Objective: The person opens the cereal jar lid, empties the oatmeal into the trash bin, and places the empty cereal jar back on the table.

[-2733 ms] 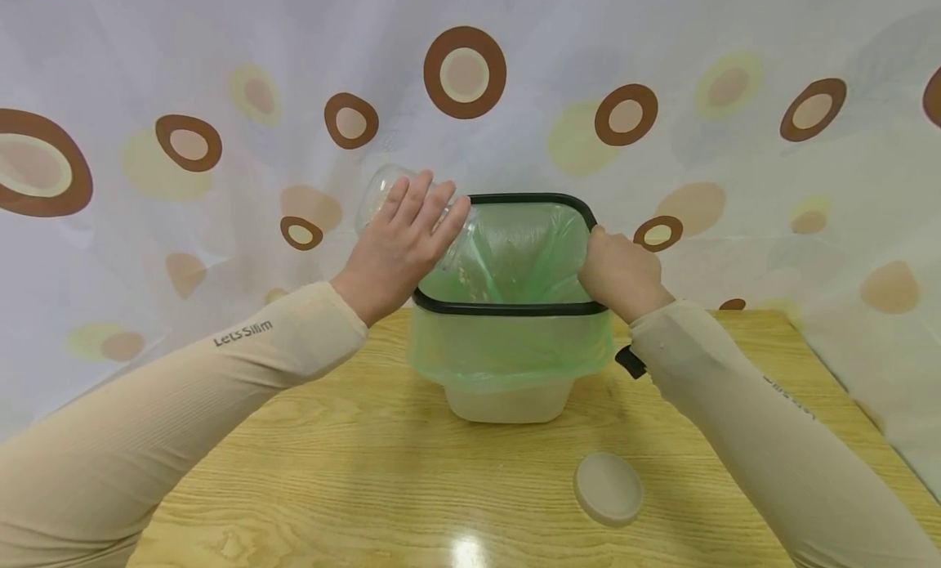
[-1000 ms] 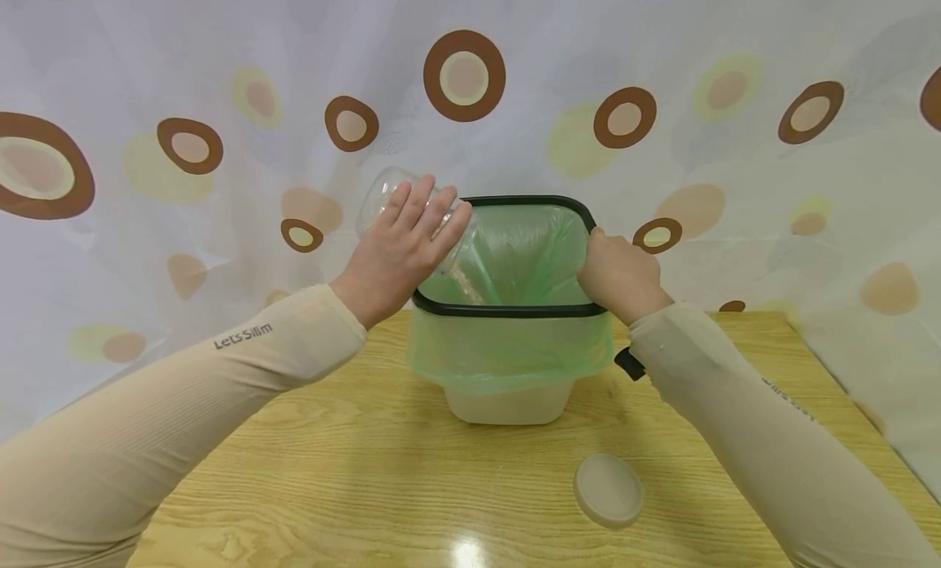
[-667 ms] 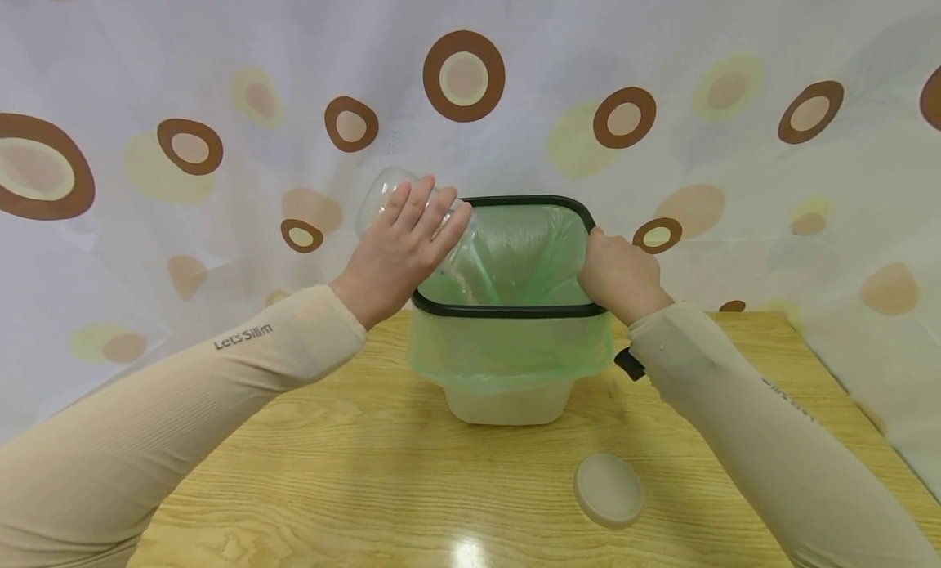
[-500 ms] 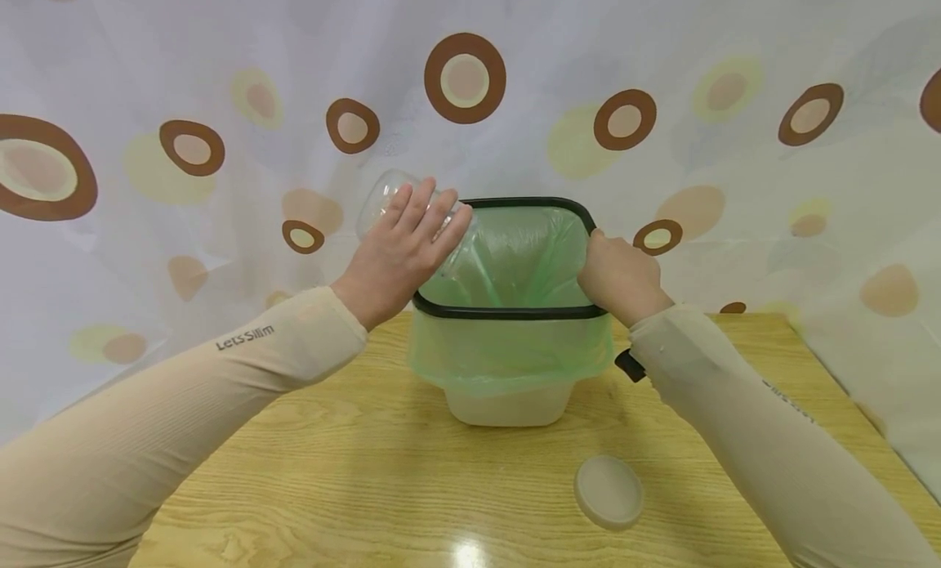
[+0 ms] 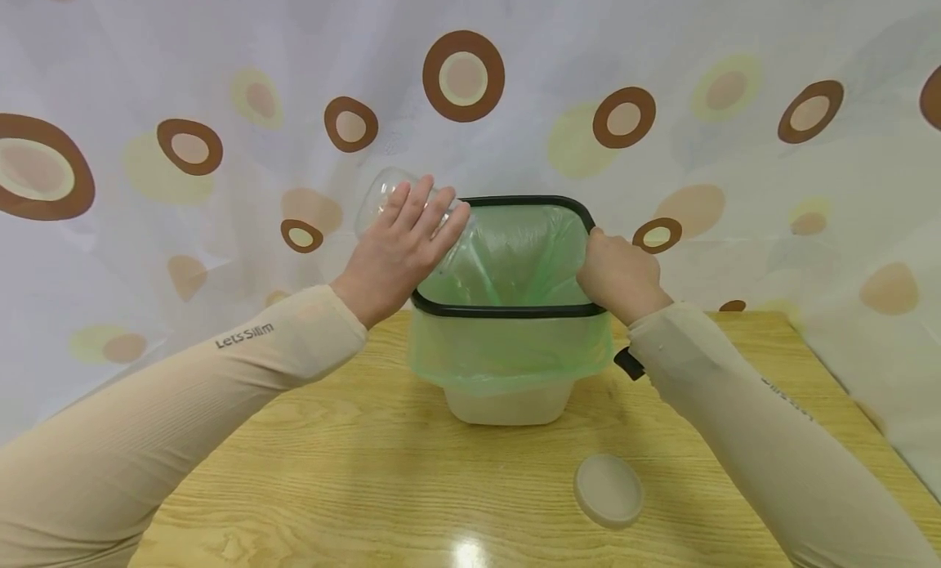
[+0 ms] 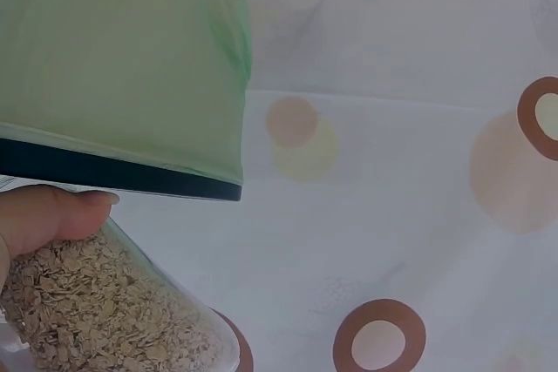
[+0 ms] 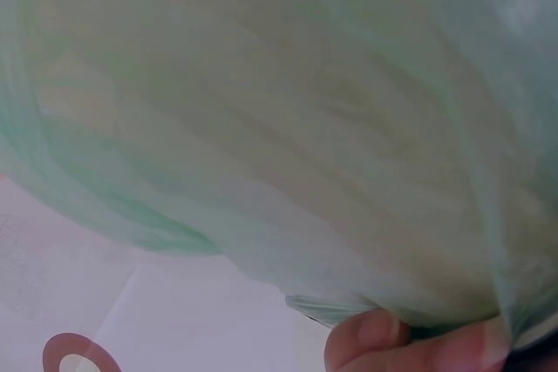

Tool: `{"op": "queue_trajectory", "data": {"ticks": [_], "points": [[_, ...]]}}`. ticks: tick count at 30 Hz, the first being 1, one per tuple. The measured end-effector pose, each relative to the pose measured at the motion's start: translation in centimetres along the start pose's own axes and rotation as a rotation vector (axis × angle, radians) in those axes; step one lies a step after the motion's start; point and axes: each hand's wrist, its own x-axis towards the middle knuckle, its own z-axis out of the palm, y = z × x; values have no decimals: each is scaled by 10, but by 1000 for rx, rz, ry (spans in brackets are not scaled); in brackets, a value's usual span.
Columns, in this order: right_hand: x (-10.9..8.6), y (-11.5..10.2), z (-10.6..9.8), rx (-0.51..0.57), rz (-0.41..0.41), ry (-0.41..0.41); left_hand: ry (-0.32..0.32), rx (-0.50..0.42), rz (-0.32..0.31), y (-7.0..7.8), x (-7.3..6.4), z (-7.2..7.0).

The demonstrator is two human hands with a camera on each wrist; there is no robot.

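My left hand [image 5: 404,249] holds a clear jar [image 5: 376,199] tipped over the left rim of a trash bin. Oat flakes [image 6: 113,311] fill the part of the jar seen in the left wrist view, with my thumb across its side. The white bin [image 5: 507,406] has a black rim [image 5: 515,311] and is lined with a green plastic bag [image 5: 507,351] folded down outside. Gripping the rim at its right is my right hand [image 5: 621,275]; its fingers [image 7: 427,353] show below the bag in the right wrist view. The jar's mouth is mostly hidden behind my left hand.
A round beige lid [image 5: 608,490] lies on the wooden table [image 5: 331,470], in front of the bin and to its right. Behind the table hangs a white sheet [image 5: 529,29] with brown and yellow spots. A small black piece [image 5: 630,362] sticks out under my right wrist.
Flakes were streaming from the jar into the bag earlier; now no stream shows in the head view. Both hands, the bin and the lid stay in place.
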Motion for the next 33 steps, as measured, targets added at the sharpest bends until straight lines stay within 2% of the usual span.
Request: {"op": "queue_trajectory", "data": {"ticks": [8,26,33], "points": [[-1,0,0,-1,-4,2,-8,0,3,-1,0,-1],[-1,0,0,3,-1,2,84,54,30,-1,2,2],[-1,-1,-1,-4,3,1,73,35,25,0,2,1]]}}
